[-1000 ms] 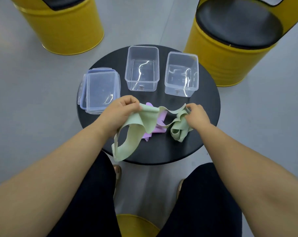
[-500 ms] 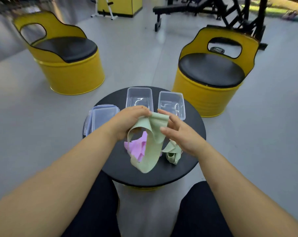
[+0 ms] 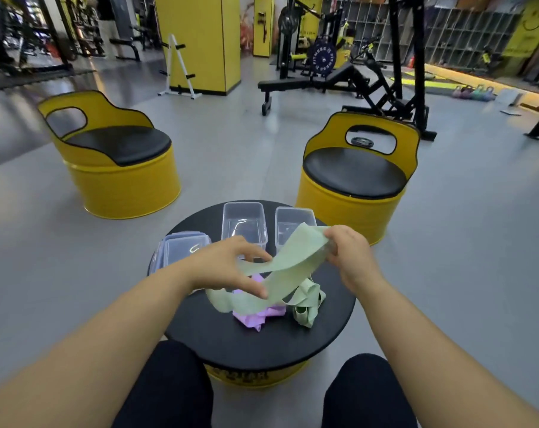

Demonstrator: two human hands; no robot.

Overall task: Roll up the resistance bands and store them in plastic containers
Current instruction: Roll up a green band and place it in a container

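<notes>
The right hand grips one end of the green band, fingers curled round it, raised above the tabletop. The left hand holds the band lower down, between thumb and half-curled fingers. The strip spans both hands; its remainder lies bunched on the tabletop beside the purple band. Two open containers stand behind the hands. A lidded container sits to their left.

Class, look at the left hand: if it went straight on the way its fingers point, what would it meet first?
Probably the green band, which runs from the left hand up to the right hand; depth is unclear.
</notes>
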